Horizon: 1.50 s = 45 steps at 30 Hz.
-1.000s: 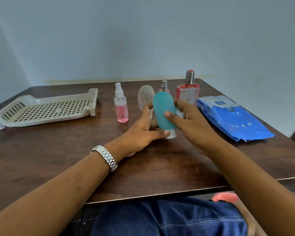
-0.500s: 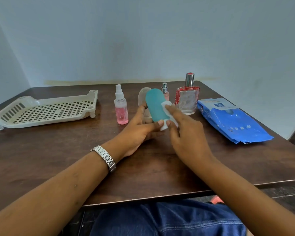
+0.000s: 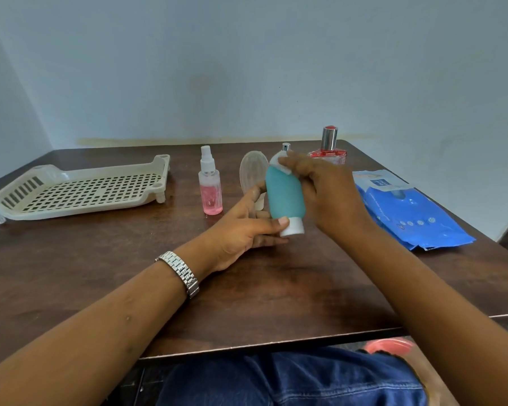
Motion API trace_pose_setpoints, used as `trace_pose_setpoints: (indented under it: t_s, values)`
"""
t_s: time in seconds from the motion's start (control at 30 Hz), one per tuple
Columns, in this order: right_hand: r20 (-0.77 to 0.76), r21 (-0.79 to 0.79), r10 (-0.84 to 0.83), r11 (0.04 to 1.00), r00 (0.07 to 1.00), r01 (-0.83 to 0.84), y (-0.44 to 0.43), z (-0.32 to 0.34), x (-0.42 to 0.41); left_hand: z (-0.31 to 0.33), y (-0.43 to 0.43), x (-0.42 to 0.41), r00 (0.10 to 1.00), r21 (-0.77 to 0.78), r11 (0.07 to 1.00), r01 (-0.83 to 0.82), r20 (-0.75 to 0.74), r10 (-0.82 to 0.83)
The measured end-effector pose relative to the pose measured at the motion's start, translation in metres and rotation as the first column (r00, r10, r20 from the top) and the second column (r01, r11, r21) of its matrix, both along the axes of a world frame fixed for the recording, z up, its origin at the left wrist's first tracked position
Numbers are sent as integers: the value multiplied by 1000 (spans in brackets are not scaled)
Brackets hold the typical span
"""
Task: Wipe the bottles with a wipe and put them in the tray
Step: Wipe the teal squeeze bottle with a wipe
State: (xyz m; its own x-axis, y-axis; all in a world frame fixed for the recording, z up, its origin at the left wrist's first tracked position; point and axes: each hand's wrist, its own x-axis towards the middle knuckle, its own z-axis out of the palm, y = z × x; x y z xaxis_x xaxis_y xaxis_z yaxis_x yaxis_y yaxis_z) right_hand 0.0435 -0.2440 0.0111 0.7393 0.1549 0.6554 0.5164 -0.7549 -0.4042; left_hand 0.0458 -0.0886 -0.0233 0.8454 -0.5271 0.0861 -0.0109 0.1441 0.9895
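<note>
Gripping bottle [image 3: 285, 197] (cap end down) with left hand [image 3: 244, 228] | pinching wipe [image 3: 278, 163] against bottle's top with right hand [image 3: 330, 194] | held above surface [image 3: 276, 288] — well apart from tray [image 3: 79, 207] at left

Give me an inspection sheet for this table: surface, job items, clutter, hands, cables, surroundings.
Surface: brown wooden table.
Job's things: teal squeeze bottle held cap-down, tilted; wipe on its upper end; pink spray bottle, clear oval bottle, small spray bottle and red perfume bottle stand behind; cream tray at left, no bottles in it.
Clutter: blue wipes pack at right.
Hands: left hand grips the bottle near its white cap; right hand holds the wipe against it.
Cables: nothing seen.
Surroundings: pale blue wall; wristwatch on left wrist.
</note>
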Motion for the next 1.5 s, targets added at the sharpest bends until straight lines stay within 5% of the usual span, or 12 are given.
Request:
trace_pose_setpoints:
  t_s: [0.13,0.3,0.6,0.8,0.97,1.13,1.33,1.5]
  values:
    - [6,-139,10,990,1000,-9,-1,-16,-20,-1,-1,1,999,-23,999,-32,-23,31]
    - [62,-95,96,991,993,-90,1,-24,-43,0,0,2,996,-12,996,-85,4,85]
    - [11,258,21,966,1000,-23,-14,0,-2,3,-1,-4,999,23,999,41,-19,-41]
    - [73,48,63,997,995,-67,-11,9,4,4,0,-4,999,45,998,43,21,-44]
    - [132,-278,83,960,988,-44,-5,-10,-13,1,-1,-1,995,15,998,-63,78,62]
    - [166,-341,225,927,960,-158,-1,-21,-31,3,0,-1,986,68,994,-90,146,79]
    - [183,-260,97,965,978,-47,-10,-6,-6,5,-4,-9,987,111,993,-50,158,32]
    - [172,74,-72,995,983,60,-8,-4,5,9,-2,-9,986,131,990,-49,167,27]
